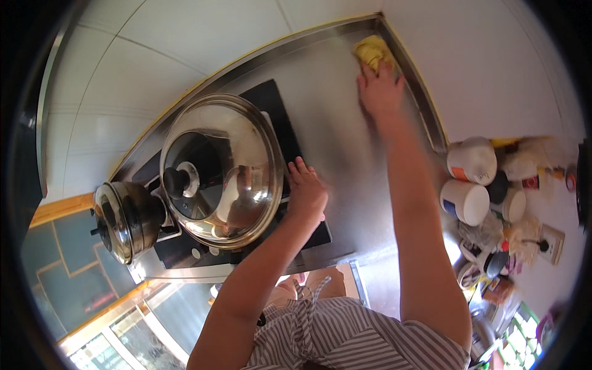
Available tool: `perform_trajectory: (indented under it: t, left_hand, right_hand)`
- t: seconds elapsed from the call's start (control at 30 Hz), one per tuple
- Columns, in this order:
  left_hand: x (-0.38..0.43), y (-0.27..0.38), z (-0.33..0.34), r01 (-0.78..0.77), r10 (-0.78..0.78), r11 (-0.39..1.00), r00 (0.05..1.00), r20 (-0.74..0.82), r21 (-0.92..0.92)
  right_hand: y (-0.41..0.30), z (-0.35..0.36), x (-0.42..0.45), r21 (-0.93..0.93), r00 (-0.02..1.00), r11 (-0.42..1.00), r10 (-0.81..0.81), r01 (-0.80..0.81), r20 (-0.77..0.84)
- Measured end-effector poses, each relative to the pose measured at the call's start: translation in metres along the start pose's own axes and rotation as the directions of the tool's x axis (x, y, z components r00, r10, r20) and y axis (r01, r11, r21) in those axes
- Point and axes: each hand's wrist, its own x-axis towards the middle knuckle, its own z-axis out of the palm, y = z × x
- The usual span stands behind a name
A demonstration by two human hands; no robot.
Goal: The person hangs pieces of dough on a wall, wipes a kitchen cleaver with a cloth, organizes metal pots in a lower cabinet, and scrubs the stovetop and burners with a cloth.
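Note:
My right hand (381, 90) reaches to the far right corner of the stainless steel counter (323, 83), its fingertips pressed on a crumpled yellow cloth (373, 52) near the raised rim. Close to the right side of a large lidded steel pot, my left hand (306, 189) rests at the edge of the black glass gas stove (283, 125), holding nothing that I can see. The domed metal lid (245, 185) with its dark knob hides much of the stove. A smaller lidded steel pot (138, 222) stands on the left burner.
White lidded tubs (465, 202), jars and plastic bags crowd the counter's right end, below a wall socket (551, 244). The counter's raised metal rim (416, 92) meets the walls at the back and right. Below the stove's front edge is a window (134, 337).

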Motion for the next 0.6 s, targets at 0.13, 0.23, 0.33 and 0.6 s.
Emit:
perform_trajectory:
  t: [0.13, 0.23, 0.33, 0.6]
  left_hand:
    - [0.002, -0.004, 0.006, -0.043, 0.042, 0.999, 0.997, -0.068, -0.013]
    - [0.003, -0.005, -0.007, -0.064, 0.067, 0.996, 0.996, -0.053, 0.064]
    - [-0.004, -0.007, -0.006, -0.002, -0.001, 0.997, 0.999, -0.039, -0.082]
    - [-0.1, 0.059, -0.032, -0.34, 0.315, 0.904, 0.94, -0.135, -0.26]
  right_hand:
    - [0.013, -0.031, -0.11, 0.078, 0.997, 0.996, -0.026, 0.032, -0.076]
    - [0.031, -0.065, -0.205, 0.098, 0.997, 0.995, 0.016, -0.008, -0.079]
    - [0.041, -0.096, -0.311, 0.11, 0.993, 0.987, 0.118, -0.118, 0.002]
    - [0.091, -0.121, -0.36, 0.397, 0.798, 0.713, 0.594, -0.579, 0.097]
